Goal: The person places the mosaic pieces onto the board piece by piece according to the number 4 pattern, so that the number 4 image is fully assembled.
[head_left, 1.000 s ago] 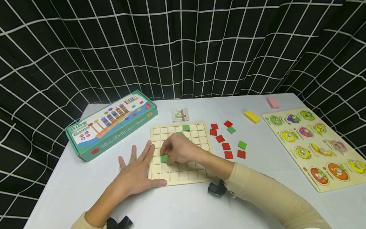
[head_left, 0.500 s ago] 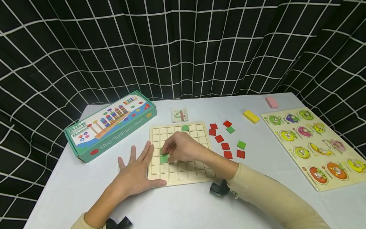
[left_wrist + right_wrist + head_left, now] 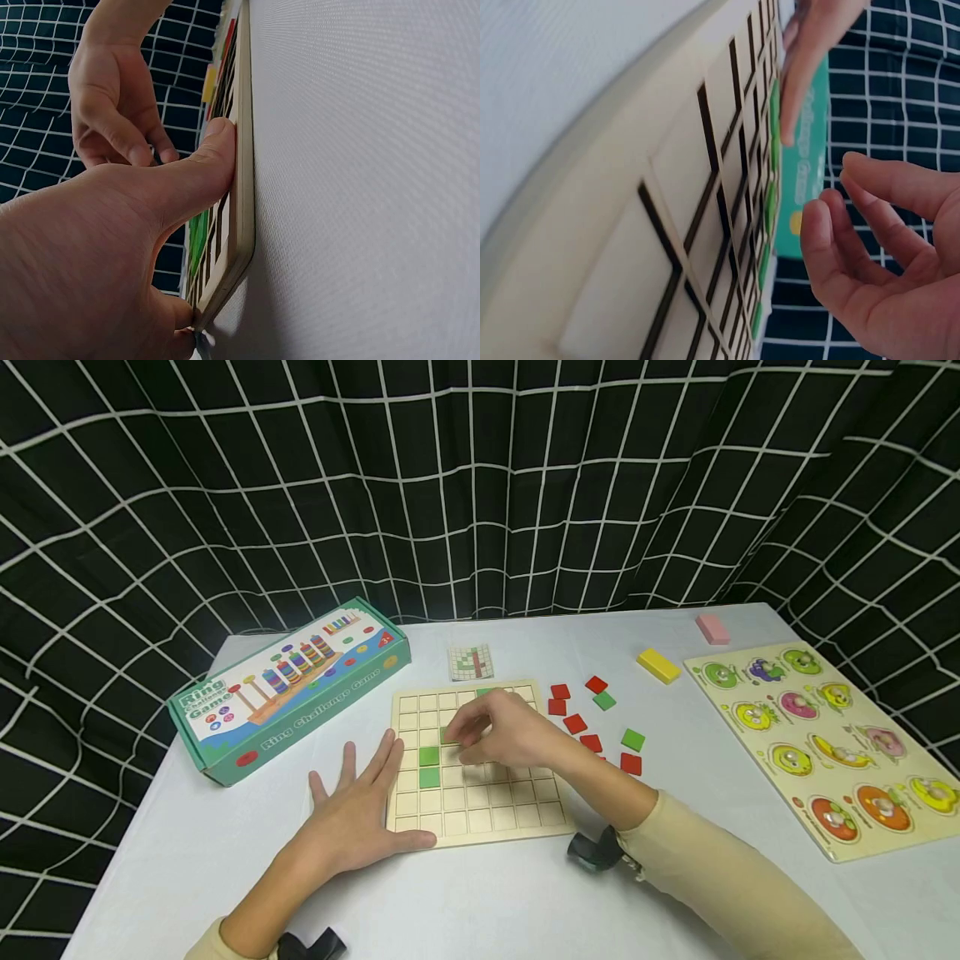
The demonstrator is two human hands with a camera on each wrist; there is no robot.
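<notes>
A wooden grid board [image 3: 480, 820] lies on the white table. My left hand [image 3: 352, 814] spreads over its near left corner, thumb [image 3: 214, 142] on the near edge and fingertips along the left side. Two green square tiles, a nearer one [image 3: 429, 777] and a farther one [image 3: 429, 756], sit in neighbouring cells on the left. Another green tile [image 3: 444, 736] shows partly beside my right fingertips, and one more [image 3: 482, 692] peeks out at the far edge. Over the board, my right hand [image 3: 502, 731] hovers with loosely bent fingers [image 3: 821, 232], nothing between them.
Several red tiles [image 3: 575, 723] and two green tiles [image 3: 633, 740] lie right of the board. A small pattern card [image 3: 471, 662] sits behind it. A game box [image 3: 292, 689] stands left; a fruit puzzle board [image 3: 825, 735], yellow block [image 3: 658, 666] and pink block [image 3: 712, 629] are right.
My right hand has let go and moved away from the left cells, up and to the right, uncovering a second green tile there. My left hand stays put.
</notes>
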